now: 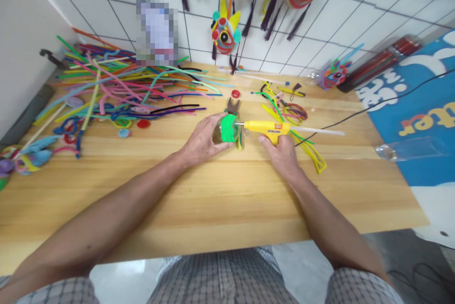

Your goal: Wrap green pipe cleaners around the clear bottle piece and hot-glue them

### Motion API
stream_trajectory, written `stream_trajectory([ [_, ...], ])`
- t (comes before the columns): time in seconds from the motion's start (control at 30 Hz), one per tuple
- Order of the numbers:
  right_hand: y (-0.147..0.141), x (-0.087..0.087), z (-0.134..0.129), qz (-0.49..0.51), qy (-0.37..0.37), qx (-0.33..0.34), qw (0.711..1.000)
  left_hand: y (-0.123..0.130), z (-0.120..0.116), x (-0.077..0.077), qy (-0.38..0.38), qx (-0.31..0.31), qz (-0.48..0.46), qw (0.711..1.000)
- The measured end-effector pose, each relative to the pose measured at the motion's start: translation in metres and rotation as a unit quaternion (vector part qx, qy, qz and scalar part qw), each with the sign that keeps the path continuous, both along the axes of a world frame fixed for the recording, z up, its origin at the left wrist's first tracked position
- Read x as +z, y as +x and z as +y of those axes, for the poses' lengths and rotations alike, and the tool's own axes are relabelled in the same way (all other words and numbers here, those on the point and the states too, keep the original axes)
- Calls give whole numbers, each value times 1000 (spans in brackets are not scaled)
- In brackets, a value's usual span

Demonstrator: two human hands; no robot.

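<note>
My left hand (pixel 202 139) is wrapped round a clear plastic bottle piece (pixel 216 133) that has a band of bright green pipe cleaner (pixel 228 129) wound about it. In my right hand (pixel 280 152) is a yellow hot glue gun (pixel 272 129), a clear glue stick (pixel 322 130) poking out of its back. The metal nozzle points left and meets the right side of the bottle piece near the green band; whether it touches is hard to tell. Just behind the bottle piece lie pliers (pixel 233 105), jaws pointing away from me.
A heap of coloured pipe cleaners (pixel 135 81) covers the back left. Yellow and green pipe cleaners (pixel 309 150) lie right of centre. A clear bottle (pixel 408 148) lies far right, near a dark red flask (pixel 384 62). A black cord (pixel 366 111) crosses the right. Decorated masks (pixel 225 36) hang behind.
</note>
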State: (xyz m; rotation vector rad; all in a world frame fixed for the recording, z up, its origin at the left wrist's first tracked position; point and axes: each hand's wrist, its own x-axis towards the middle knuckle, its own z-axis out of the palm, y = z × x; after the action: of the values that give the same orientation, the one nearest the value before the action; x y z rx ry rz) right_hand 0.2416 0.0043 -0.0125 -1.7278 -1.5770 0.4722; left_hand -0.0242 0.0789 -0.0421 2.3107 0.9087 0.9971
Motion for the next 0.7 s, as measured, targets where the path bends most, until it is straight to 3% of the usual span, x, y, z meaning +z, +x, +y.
stream_trajectory([
  [0.7,-6,3,-4,9,-6,-4,1000,0,-1,2,-5,-4,13,1000],
])
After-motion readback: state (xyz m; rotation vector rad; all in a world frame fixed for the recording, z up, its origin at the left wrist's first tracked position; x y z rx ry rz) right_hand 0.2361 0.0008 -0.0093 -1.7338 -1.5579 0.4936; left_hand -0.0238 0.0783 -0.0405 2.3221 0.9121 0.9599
